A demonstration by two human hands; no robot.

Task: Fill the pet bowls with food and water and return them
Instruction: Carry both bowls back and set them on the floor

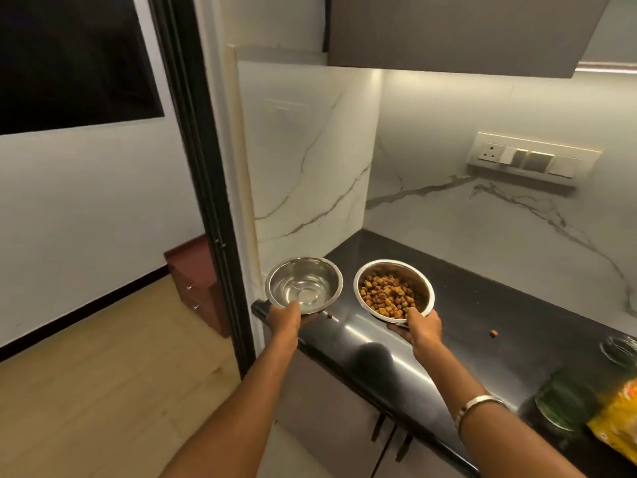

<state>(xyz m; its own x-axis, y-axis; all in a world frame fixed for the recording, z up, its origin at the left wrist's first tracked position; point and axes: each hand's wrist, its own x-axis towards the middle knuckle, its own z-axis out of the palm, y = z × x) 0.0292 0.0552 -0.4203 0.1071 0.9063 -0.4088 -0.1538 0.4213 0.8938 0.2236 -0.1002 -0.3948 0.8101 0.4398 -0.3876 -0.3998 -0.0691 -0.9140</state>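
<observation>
Both bowls look filled, so the carry-back step seems to be in hand, taking the glossy black stone counter (489,305) as the landmark.

At the counter's left end, partly out past its edge, the left hand (284,319) grips the near rim of a round shiny steel bowl (305,284), thumb over the lip and fingers curled beneath. The bowl appears to hold clear water, though the sheen makes the level hard to judge. The left arm reaches forward nearly straight.

A stray kibble piece (330,316) lies on the counter between the two bowls.

Further right, above the counter's front part, the right hand (422,327) holds a second round steel bowl heaped with brown and yellow kibble (393,289), thumb on the rim, fingers underneath. Whether it is lifted clear of the counter I cannot tell. A silver bangle (477,407) circles that forearm.

The next move calls for level, slow carrying, the water bowl above all, as it could slosh.

At the counter's right end stand blurred glass jars (565,401) and a yellow food bag (617,422).
</observation>
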